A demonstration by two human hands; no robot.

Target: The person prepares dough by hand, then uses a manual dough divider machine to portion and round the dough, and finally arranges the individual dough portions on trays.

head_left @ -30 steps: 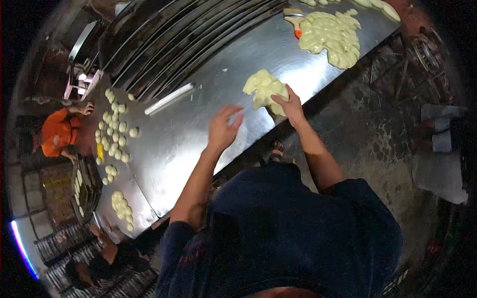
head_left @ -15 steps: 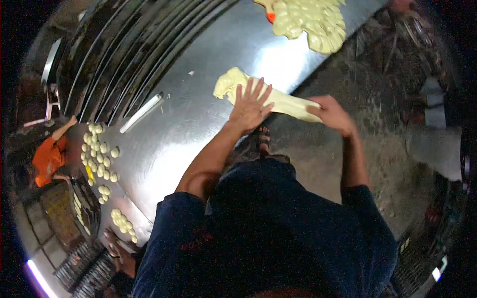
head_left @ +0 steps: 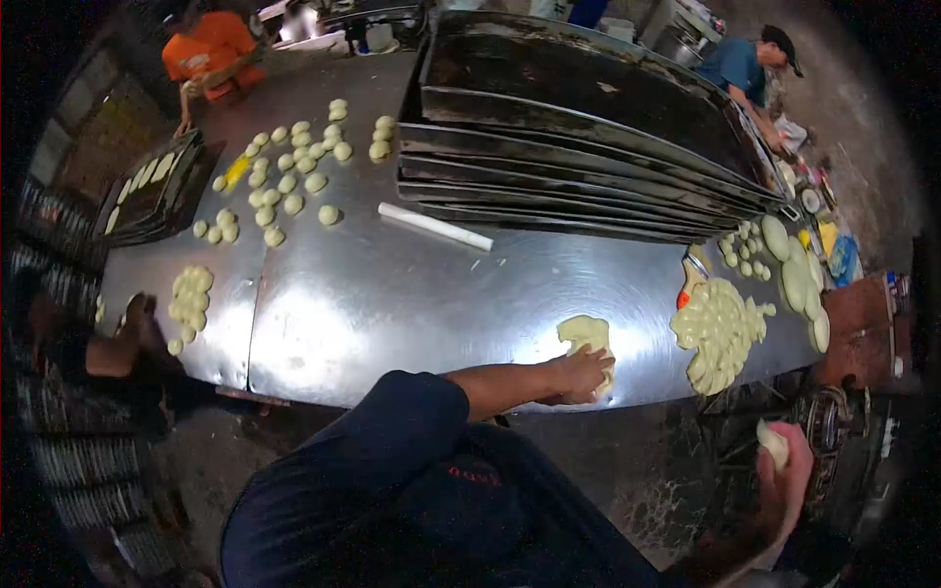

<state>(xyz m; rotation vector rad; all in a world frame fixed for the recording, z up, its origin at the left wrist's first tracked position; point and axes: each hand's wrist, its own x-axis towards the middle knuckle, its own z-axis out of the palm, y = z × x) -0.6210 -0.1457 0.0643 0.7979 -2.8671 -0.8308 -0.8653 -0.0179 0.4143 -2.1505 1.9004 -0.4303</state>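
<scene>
My left hand (head_left: pixel 580 376) presses on a pale dough piece (head_left: pixel 588 333) at the near edge of the metal table (head_left: pixel 412 314); its fingers are bent over the dough. Out past the table edge at the lower right, my right hand (head_left: pixel 792 465) is closed round a small pale piece of dough (head_left: pixel 772 444). To the right of my left hand lies a large lumpy mass of dough (head_left: pixel 720 333), with an orange-and-tan tool (head_left: pixel 685 294) partly under its upper left side.
Stacked dark trays (head_left: pixel 588 88) stand at the back. A white bar (head_left: pixel 436 226) lies before them. Several dough balls (head_left: pixel 294 204) sit left, flat dough pieces (head_left: pixel 799 274) right. Two co-workers are behind the table, and another person's arm (head_left: pixel 113 355) is at the left edge.
The view has turned and shows more of the table. The stretched dough between my hands is now apart: one piece under my left hand, a small one in my right, which has moved away.
</scene>
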